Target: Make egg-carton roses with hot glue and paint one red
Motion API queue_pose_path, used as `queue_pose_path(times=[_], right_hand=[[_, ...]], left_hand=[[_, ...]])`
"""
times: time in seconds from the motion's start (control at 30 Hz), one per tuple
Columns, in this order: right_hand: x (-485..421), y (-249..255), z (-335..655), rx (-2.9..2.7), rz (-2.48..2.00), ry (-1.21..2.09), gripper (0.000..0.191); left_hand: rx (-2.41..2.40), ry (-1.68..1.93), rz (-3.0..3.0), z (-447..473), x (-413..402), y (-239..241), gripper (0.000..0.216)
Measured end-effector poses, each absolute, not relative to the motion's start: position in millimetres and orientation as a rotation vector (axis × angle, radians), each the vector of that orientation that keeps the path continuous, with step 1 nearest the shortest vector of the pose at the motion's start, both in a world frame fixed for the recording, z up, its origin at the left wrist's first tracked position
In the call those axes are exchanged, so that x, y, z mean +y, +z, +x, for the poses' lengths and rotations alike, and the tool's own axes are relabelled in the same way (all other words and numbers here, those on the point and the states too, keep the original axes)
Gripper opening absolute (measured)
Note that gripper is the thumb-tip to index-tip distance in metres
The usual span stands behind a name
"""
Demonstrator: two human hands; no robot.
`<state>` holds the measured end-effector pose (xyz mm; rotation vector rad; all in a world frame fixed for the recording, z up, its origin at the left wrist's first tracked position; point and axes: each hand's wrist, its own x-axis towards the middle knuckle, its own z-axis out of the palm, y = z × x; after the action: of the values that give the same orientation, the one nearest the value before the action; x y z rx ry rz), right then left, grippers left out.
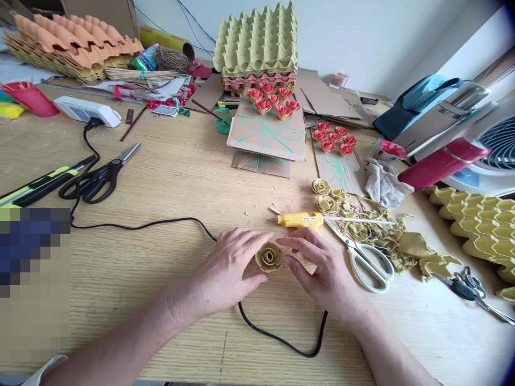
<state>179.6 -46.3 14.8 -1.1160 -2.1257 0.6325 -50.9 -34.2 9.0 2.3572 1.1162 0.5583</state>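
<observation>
A tan egg-carton paper rose (269, 257) rests on the wooden table (161, 257) between my two hands, its curled petals facing up. My left hand (233, 262) curves around its left side, thumb and fingers apart. On the other side my right hand (314, 262) is also open, fingertips close to the petals; whether they touch is hard to tell. Just beyond my hands lies a yellow hot glue gun (300, 220) with a glue stick in its back. White-handled scissors (370, 265) lie right of my right hand. Several finished tan roses (328, 203) sit behind the glue gun.
Torn carton scraps (406, 246) and keys (466, 289) lie to the right. A black cord (281, 336) loops under my hands. Black scissors (102, 174) and a power strip (87, 110) are left. Red roses (274, 99) stand on cardboard (265, 134); egg trays (257, 40) stack behind.
</observation>
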Motion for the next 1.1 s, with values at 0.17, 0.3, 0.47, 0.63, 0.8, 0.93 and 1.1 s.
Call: queue_pose_path(times=[0.17,0.3,0.47,0.63,0.8,0.93,1.1], right_hand=[[-46.7,12.8,171.4,-2.203,-1.122,0.571,0.026],[-46.5,11.6,162.5,-2.255,-1.113,0.497,0.026],[-45.8,10.3,158.2,-2.238,-1.097,0.47,0.02],[-45.1,7.8,158.5,-2.211,-1.104,0.492,0.017],[-44.4,5.3,159.8,-2.196,-1.122,0.51,0.015],[-43.9,5.1,158.6,-2.197,-1.119,0.518,0.012],[-44.6,7.9,157.9,-2.204,-1.123,0.533,0.011]], left_hand=[[1.238,0.573,2.385,-46.4,-35.1,5.0,0.06],[1.254,0.654,2.39,-42.3,-36.6,-0.9,0.045],[1.268,0.676,2.357,-39.7,-36.6,-1.7,0.042],[1.271,0.691,2.33,-37.9,-36.4,-1.9,0.039],[1.271,0.706,2.31,-38.0,-36.8,-4.0,0.042],[1.273,0.701,2.308,-38.4,-36.8,-3.1,0.043],[1.27,0.682,2.292,-37.8,-36.3,-0.5,0.042]])
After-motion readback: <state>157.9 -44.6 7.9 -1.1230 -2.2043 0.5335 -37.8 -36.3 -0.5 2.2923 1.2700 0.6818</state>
